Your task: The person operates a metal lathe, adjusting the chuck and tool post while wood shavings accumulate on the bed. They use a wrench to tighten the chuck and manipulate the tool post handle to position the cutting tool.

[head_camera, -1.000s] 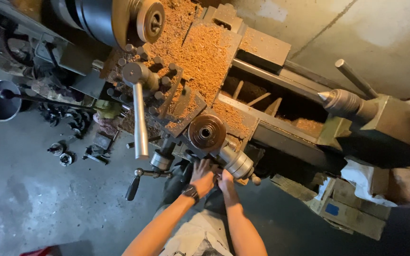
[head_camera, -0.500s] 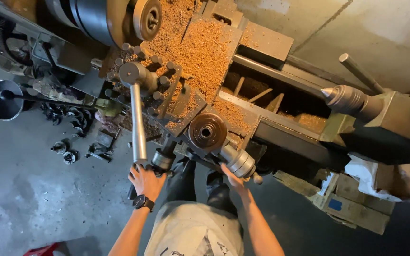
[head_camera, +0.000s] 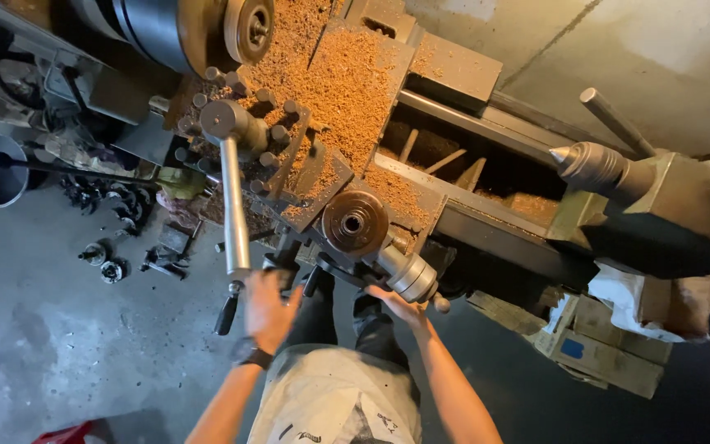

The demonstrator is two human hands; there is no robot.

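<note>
- Lathe (head_camera: pixel 470 156) filling the upper frame, bed and carriage buried under orange-brown chips (head_camera: pixel 347 78); chuck (head_camera: pixel 248 29) at upper left, tailstock (head_camera: pixel 593 164) with pointed centre at right, well apart from the chuck.
- Long tool-post wrench (head_camera: pixel 234 205) seated on the tool post (head_camera: pixel 228 123), bar hanging down toward the operator.
- Round dial (head_camera: pixel 353 222) at carriage front, silver cross-slide handle (head_camera: pixel 411 275) just below and right of it.
- Left hand (head_camera: pixel 269 308) at the carriage handwheel by the lower end of the wrench; fingers curled, actual grip hidden from view, cannot tell.
- Right hand (head_camera: pixel 396 304) under the silver handle, fingers apart, touching, not clamped.
- Judged step: positioning carriage and slide by hand feeds. Next move calls for firm hold on both handles, slow even turning, wrench clear of the chuck.
</note>
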